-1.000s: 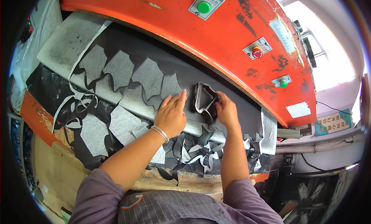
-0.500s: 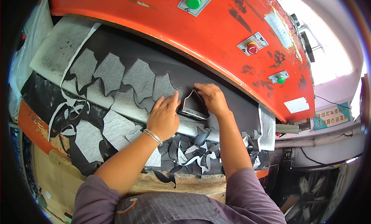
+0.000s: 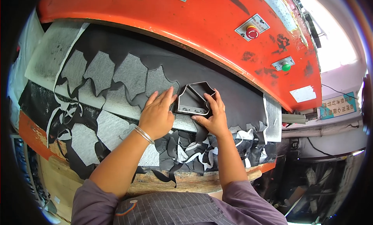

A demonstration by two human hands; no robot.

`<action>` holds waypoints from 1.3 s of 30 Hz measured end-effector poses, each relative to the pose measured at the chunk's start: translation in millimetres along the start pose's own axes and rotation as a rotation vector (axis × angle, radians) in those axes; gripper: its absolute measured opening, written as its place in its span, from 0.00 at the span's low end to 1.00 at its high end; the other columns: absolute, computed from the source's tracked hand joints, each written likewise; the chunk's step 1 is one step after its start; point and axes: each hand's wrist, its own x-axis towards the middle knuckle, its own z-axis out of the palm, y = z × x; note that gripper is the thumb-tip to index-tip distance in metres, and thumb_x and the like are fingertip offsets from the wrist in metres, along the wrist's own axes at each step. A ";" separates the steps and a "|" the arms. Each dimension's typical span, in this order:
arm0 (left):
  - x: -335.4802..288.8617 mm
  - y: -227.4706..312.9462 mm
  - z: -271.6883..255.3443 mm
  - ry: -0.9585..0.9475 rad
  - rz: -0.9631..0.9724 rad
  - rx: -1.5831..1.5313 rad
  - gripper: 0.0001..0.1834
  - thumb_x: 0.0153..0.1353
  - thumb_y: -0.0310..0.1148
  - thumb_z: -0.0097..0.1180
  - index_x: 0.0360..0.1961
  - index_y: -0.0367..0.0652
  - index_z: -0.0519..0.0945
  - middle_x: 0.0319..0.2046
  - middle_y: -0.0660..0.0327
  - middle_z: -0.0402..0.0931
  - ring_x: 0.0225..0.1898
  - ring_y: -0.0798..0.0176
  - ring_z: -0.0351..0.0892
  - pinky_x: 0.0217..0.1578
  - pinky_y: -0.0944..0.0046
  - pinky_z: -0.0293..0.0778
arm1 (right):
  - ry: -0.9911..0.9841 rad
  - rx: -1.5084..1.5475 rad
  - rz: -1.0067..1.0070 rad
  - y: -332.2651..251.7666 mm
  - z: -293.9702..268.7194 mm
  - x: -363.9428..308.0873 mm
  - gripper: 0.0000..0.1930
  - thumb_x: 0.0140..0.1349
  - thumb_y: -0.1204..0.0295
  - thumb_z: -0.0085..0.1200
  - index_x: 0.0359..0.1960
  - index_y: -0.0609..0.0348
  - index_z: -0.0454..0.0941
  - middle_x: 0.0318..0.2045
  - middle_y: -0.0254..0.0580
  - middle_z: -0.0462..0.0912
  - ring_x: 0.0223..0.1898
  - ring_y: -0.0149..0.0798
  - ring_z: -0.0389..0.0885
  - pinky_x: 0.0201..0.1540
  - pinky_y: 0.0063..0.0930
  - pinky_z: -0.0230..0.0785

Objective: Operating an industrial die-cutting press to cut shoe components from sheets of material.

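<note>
A metal cutting die (image 3: 191,109) with an angular outline and a crossbar lies on a dark sheet of material (image 3: 237,93). My right hand (image 3: 216,118) grips the die's right side, fingers over the far right edge and thumb by the near corner. Flat on the sheet, my left hand (image 3: 157,115) has its fingers stretched out, with the fingertips close to the die's left wall. Left of the die runs a row of grey cut-out shapes (image 3: 131,75) with pointed edges. A metal bangle (image 3: 144,135) circles my left wrist.
An orange-red machine beam (image 3: 186,42) with push buttons spans the far side, close beyond the sheet. Dark and white offcuts (image 3: 194,151) pile up along the near edge. Pale cut pieces (image 3: 85,143) lie at the near left, above a worn wooden edge (image 3: 194,180).
The die has turned and now shows its open outline from above. My right hand has moved from its far edge to its near right side. The left hand stays flat beside it.
</note>
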 end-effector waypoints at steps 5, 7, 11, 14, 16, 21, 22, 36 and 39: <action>2.7 -1.2 -3.1 -0.013 0.012 -0.021 0.38 0.52 0.23 0.47 0.67 0.29 0.54 0.56 0.54 0.75 0.64 0.52 0.66 0.68 0.50 0.49 | 0.047 -0.019 -0.069 1.6 -0.2 3.2 0.44 0.36 0.51 0.74 0.59 0.48 0.71 0.67 0.59 0.58 0.61 0.63 0.64 0.61 0.51 0.61; 3.1 -2.2 -1.6 0.002 0.048 -0.001 0.37 0.52 0.22 0.46 0.66 0.29 0.55 0.56 0.54 0.76 0.63 0.52 0.67 0.68 0.49 0.50 | 0.074 -0.033 -0.097 1.9 0.7 3.6 0.43 0.34 0.53 0.74 0.58 0.49 0.73 0.65 0.61 0.60 0.59 0.63 0.66 0.60 0.51 0.63; 7.5 -0.6 -2.9 0.000 0.056 0.035 0.37 0.52 0.22 0.46 0.66 0.29 0.55 0.55 0.54 0.77 0.63 0.52 0.68 0.67 0.49 0.51 | 0.080 -0.037 -0.092 -1.4 -0.9 10.3 0.42 0.34 0.54 0.74 0.56 0.50 0.73 0.64 0.64 0.61 0.58 0.64 0.67 0.59 0.51 0.63; 6.9 1.4 -1.5 0.016 0.058 0.070 0.37 0.52 0.22 0.46 0.66 0.28 0.56 0.54 0.54 0.77 0.62 0.52 0.69 0.67 0.49 0.52 | 0.081 -0.079 -0.121 -0.3 -2.0 8.5 0.44 0.34 0.54 0.74 0.57 0.52 0.72 0.65 0.61 0.60 0.59 0.63 0.67 0.60 0.49 0.63; 4.8 5.3 -1.6 0.022 0.046 0.072 0.37 0.51 0.22 0.45 0.66 0.28 0.57 0.53 0.54 0.78 0.61 0.53 0.70 0.67 0.49 0.53 | 0.083 -0.074 -0.122 -0.7 -3.6 4.9 0.44 0.34 0.54 0.74 0.57 0.52 0.71 0.65 0.63 0.59 0.58 0.63 0.68 0.59 0.50 0.62; 4.6 16.0 -4.0 0.015 0.004 0.095 0.37 0.51 0.23 0.45 0.66 0.28 0.57 0.53 0.56 0.79 0.59 0.52 0.72 0.67 0.51 0.55 | 0.064 -0.039 -0.080 -2.6 -9.9 1.7 0.44 0.36 0.51 0.73 0.59 0.50 0.71 0.65 0.66 0.58 0.57 0.67 0.68 0.61 0.52 0.61; 3.7 15.0 -4.6 0.028 0.012 0.119 0.37 0.51 0.23 0.45 0.66 0.28 0.57 0.53 0.56 0.79 0.59 0.52 0.72 0.67 0.51 0.55 | 0.083 -0.025 -0.096 -5.9 -12.7 2.4 0.44 0.36 0.51 0.73 0.59 0.50 0.71 0.65 0.66 0.58 0.57 0.67 0.68 0.61 0.52 0.61; 98.5 128.4 -158.1 0.574 0.447 0.501 0.10 0.61 0.28 0.54 0.22 0.40 0.72 0.22 0.55 0.68 0.27 0.49 0.65 0.31 0.55 0.64 | 1.320 -0.190 0.087 52.1 -247.1 62.9 0.30 0.69 0.59 0.45 0.67 0.65 0.57 0.70 0.64 0.46 0.71 0.58 0.46 0.70 0.51 0.41; 57.2 147.1 -153.7 0.446 0.331 0.258 0.13 0.62 0.30 0.54 0.21 0.39 0.70 0.20 0.54 0.67 0.24 0.48 0.65 0.29 0.54 0.64 | 1.303 -0.146 -0.010 32.0 -235.7 26.0 0.30 0.67 0.63 0.49 0.67 0.63 0.58 0.68 0.64 0.51 0.69 0.59 0.49 0.68 0.52 0.44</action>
